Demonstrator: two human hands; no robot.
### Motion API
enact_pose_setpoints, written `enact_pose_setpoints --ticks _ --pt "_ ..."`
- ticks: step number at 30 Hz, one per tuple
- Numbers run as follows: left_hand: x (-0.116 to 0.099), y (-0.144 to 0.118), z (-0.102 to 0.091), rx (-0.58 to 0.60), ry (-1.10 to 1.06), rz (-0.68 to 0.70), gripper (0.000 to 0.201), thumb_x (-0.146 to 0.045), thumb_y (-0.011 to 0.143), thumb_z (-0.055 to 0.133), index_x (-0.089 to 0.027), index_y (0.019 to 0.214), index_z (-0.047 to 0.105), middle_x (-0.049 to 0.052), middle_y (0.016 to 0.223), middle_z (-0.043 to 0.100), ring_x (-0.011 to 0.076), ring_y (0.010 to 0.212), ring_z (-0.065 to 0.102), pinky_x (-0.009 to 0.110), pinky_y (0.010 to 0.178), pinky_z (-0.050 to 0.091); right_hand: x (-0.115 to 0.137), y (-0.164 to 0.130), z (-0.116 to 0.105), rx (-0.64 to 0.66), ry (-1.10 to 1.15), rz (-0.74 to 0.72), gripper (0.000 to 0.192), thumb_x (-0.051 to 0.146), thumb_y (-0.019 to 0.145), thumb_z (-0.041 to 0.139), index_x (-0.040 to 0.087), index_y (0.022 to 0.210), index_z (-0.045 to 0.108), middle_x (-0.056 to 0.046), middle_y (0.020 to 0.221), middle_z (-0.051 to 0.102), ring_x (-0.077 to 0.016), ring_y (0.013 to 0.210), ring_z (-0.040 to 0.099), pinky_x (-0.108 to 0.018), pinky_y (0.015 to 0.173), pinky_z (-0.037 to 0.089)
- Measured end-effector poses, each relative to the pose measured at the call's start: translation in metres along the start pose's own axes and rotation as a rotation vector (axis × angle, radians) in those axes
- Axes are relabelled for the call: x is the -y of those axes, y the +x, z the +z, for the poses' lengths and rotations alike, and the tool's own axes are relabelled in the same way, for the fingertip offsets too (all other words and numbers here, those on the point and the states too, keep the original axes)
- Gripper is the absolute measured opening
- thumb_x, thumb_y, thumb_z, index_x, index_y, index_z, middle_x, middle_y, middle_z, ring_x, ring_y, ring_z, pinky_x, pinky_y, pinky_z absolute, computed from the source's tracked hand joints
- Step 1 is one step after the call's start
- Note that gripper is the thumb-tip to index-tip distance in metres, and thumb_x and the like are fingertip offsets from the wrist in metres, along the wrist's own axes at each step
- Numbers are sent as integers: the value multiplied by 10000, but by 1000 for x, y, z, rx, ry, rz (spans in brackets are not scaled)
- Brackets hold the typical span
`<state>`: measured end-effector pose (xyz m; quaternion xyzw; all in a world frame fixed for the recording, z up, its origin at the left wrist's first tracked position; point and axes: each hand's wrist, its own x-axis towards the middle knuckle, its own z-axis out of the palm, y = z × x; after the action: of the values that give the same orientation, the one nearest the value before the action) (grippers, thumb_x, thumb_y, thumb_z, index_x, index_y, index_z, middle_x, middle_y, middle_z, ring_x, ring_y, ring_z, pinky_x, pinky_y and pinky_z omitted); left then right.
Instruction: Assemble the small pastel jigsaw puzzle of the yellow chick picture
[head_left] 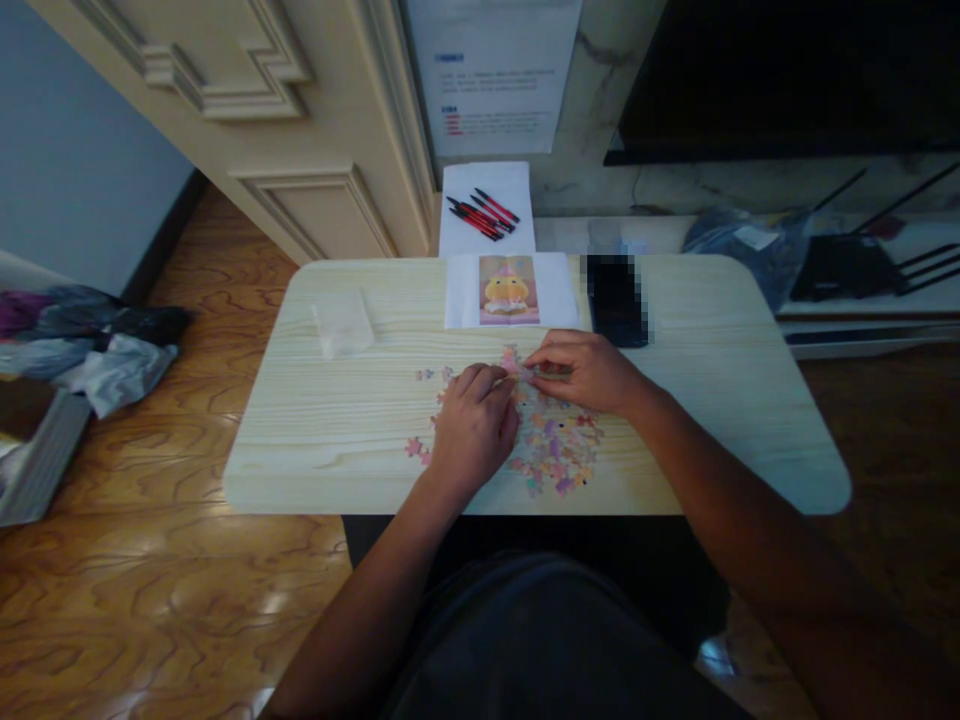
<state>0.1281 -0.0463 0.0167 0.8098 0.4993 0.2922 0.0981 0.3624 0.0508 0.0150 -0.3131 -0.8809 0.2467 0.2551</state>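
Left hand: the left hand (472,420) rests palm down on the table (337,420), fingers curled together at the upper edge of the puzzle pieces; its fingertips meet the right hand's at a small pink piece, though whether they pinch it is too small to tell.
Right hand: the right hand (581,372) lies flat over the far side of the pile, thumb and fingers drawn together toward the same pink piece (512,366); a firm grip on it cannot be made out.
Puzzle pieces: loose jigsaw pieces (551,450) in pink, purple and yellow lie scattered on the light wooden table, mostly between and under the two hands, with a few strays (414,447) to the left.
Reference picture: a printed sheet (510,290) showing a yellow figure on pink lies at the table's far edge, just beyond the hands.
Phone: a dark phone (615,300) lies just right of the sheet.
Plastic bag: a clear bag (343,322) lies on the left part of the table, well apart from the pieces.
Pens: red and black pens (482,213) lie on white paper behind the table.
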Motion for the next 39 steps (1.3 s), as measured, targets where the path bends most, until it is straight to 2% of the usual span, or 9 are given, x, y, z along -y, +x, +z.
enact_pose_setpoints --ticks 6,17,23,26,33,37,39 --pt "1 -1 1 19 -18 -16 357 -89 995 596 -157 1286 790 162 1291 759 336 1235 665 529 1077 602 0 0 1 17 -1 7 136 280 995 799 239 1106 865 -70 1009 790 -229 897 724 -363 831 569" --pt "2 -2 1 0 -22 -15 338 -98 1004 589 -131 1275 788 176 1269 767 344 1211 668 534 1051 607 -2 -1 2 17 -11 -17 150 294 1011 793 224 1121 866 -77 1014 789 -233 904 729 -364 836 570" --pt "2 -2 2 -15 -23 -15 332 -101 1003 595 -157 1268 788 165 1270 764 338 1204 667 540 1054 607 -1 0 2 12 -11 -28 146 321 1021 784 232 1108 859 -78 1007 788 -238 908 728 -368 830 566" --pt "1 -2 1 -31 -7 -11 308 -104 1007 593 -127 1246 785 175 1247 768 344 1191 667 536 1040 616 1 0 -1 26 -7 -30 145 331 1034 767 232 1094 854 -74 1003 786 -232 903 725 -361 826 556" --pt "3 -6 -10 -58 71 -15 241 -118 1013 610 -141 1187 775 161 1209 771 335 1164 676 524 1032 623 5 -4 -11 121 -7 -39 122 326 975 836 212 1019 822 -43 933 753 -196 826 687 -325 788 503" --pt "11 -11 -19 -51 89 -26 231 -140 1034 596 -149 1190 767 163 1198 770 327 1155 691 532 1034 638 6 -4 -11 155 -28 -33 126 321 979 832 199 1006 819 -32 902 727 -176 785 654 -313 762 473" --pt "17 -14 -22 -48 91 -31 259 -133 1037 589 -143 1229 762 174 1257 772 333 1209 700 548 1078 638 6 -3 -10 171 -25 -23 130 330 980 831 203 1005 822 -31 896 725 -174 779 648 -312 752 463"
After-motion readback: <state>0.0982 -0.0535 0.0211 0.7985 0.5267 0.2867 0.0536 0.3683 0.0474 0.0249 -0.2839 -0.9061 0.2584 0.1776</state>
